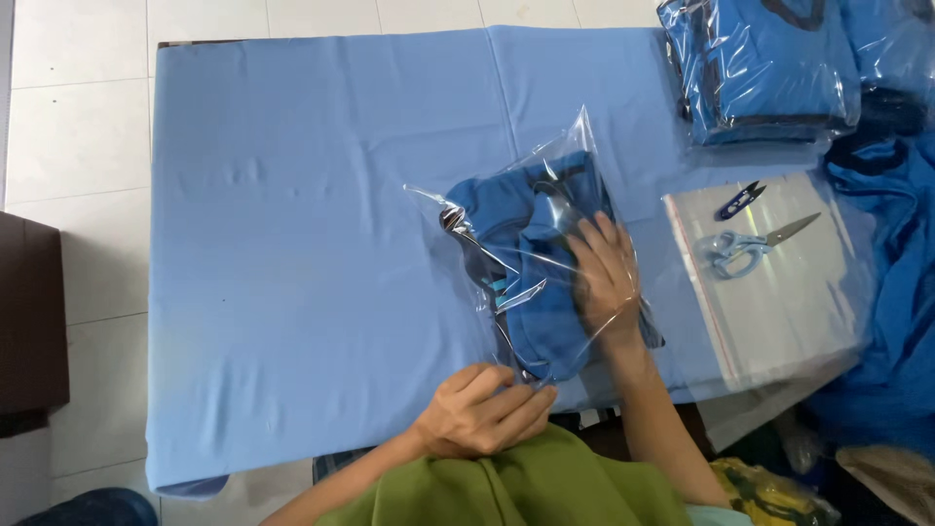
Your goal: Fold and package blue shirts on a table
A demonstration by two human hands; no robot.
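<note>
A table covered in light blue cloth (292, 244) filled most of the view, and everything here is placed against it. Its left half lay bare, wide room from the far edge down to the near edge, with white floor tiles beyond the left side. The right half was crowded: a stack of flat clear bags (779, 292) sat near the right edge, with pale-handled scissors (745, 248) and small dark blue thread snips (740, 200) lying on top. At the far right corner stood a pile of bagged blue garments (760, 68), and loose blue fabric (896, 292) hung off the right side.

Near the table's middle, toward the near edge, lay a folded blue garment in a clear plastic bag (531, 263). Its long axis ran slantwise, from the near edge up and slightly right toward the far side, the bag's closed end pointing away and its open mouth toward the person.

The right hand (604, 278) lay inside the bag on the garment's right part, fingers spread and pressed flat. The left hand (482, 409) sat at the near edge, fingers curled together and pinching the bag's mouth, just below the garment's near end.
</note>
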